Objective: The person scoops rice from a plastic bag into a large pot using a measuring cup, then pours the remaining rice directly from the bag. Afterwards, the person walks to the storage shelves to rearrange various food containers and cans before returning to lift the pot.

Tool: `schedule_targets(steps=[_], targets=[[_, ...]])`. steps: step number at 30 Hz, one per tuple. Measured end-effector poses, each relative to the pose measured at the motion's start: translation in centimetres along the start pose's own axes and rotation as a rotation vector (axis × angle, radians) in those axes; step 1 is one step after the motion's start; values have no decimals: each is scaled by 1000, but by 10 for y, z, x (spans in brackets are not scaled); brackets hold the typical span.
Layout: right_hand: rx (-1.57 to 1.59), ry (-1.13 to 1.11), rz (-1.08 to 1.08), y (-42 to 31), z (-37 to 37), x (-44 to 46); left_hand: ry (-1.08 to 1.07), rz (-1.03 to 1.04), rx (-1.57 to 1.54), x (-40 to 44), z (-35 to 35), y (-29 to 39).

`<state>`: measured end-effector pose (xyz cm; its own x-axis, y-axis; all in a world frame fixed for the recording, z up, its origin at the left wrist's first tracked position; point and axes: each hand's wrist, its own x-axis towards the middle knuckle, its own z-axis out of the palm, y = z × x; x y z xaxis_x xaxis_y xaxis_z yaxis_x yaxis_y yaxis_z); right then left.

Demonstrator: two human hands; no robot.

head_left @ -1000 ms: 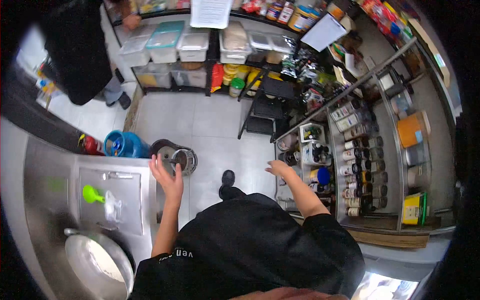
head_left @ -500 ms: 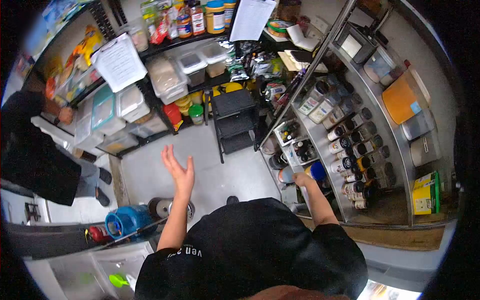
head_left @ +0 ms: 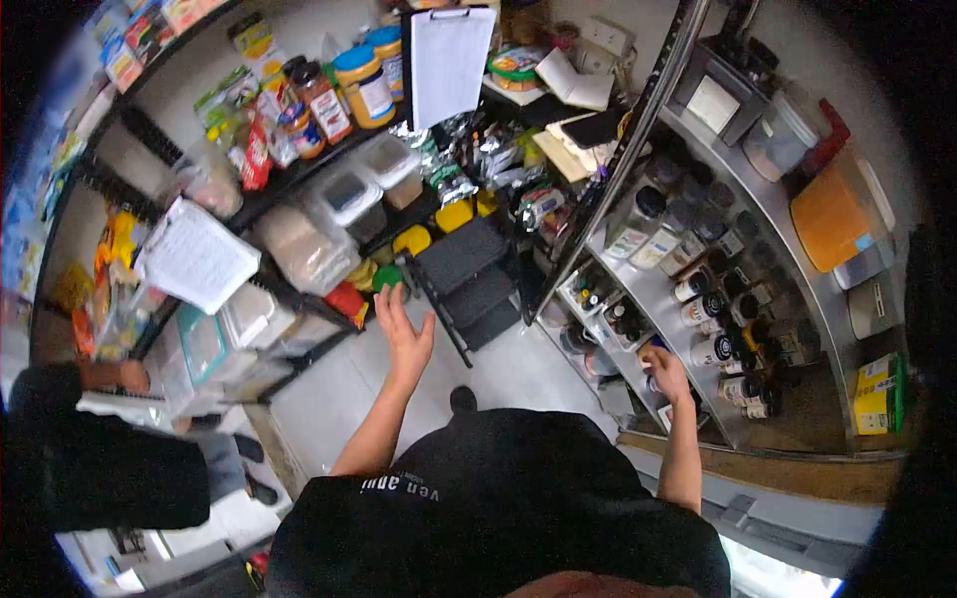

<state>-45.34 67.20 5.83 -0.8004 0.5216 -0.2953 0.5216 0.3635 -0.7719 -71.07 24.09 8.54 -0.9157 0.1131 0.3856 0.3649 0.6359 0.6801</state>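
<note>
My left hand point(head_left: 404, 334) is raised over the floor with its fingers spread and nothing in it. Behind its fingertips, a green lid point(head_left: 387, 277) shows low by the shelf. On the right, my right hand point(head_left: 666, 374) is at the lower rack, in front of a blue-lidded container point(head_left: 653, 349) that it partly covers. Its fingers are bent, and whether they grip anything is hidden. A white bin of small bottles point(head_left: 624, 321) stands just beyond that hand. Rows of spice jars point(head_left: 711, 349) fill the metal shelf to its right.
A black step stool point(head_left: 464, 254) stands ahead of me. Clear storage boxes point(head_left: 299, 244) and clipboards point(head_left: 449, 70) are at the shelving. Another person in black point(head_left: 110, 458) is at the left. An orange-filled container point(head_left: 832, 219) sits on the right shelf.
My view has swung toward the shelves, and the sink and gas cylinder have left it. My right hand has moved from above the floor to the lower rack. My left hand stays raised and spread.
</note>
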Motion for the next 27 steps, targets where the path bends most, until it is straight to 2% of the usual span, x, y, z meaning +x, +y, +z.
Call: schedule_targets(steps=[2, 3, 5, 6, 8, 10, 12, 14, 16, 18, 20, 21, 22, 24, 25, 27], targets=[[-131, 210, -61, -59, -15, -2, 23, 47, -59, 43, 10, -6], [-100, 340, -114, -89, -20, -2, 35, 80, -44, 64, 15, -8], [-132, 562, -234, -115, -36, 11, 64, 133, -54, 99, 30, -12], [68, 687, -335, -136, -38, 16, 58, 128, -66, 111, 37, -9], [-128, 869, -536, -189, -51, 17, 45, 171, -98, 134, 52, 0], [-228, 964, -757, -232, -63, 23, 32, 183, -108, 149, 73, 8], [-369, 1024, -986, -240, -87, 40, -7, 215, -161, 161, 96, 18], [-149, 1071, -926, -248, -95, 50, -49, 184, -141, 166, 114, 29], [-25, 1045, -1196, -252, -119, 73, -72, 226, -197, 182, 132, 44], [8, 1117, -1203, -266, -132, 84, -67, 243, -220, 193, 145, 55], [158, 1253, -1090, -277, -138, 95, -124, 202, -321, 209, 156, 70], [200, 1193, -909, -272, -145, 91, -142, 171, -374, 219, 161, 78], [233, 1240, -975, -275, -149, 105, -139, 170, -377, 229, 168, 83], [208, 1180, -933, -271, -158, 114, -201, 156, -578, 249, 182, 89], [-2, 1304, -934, -268, -160, 120, -195, 188, -566, 259, 191, 90], [349, 1269, -675, -279, -154, 111, -207, 199, -611, 281, 203, 99]])
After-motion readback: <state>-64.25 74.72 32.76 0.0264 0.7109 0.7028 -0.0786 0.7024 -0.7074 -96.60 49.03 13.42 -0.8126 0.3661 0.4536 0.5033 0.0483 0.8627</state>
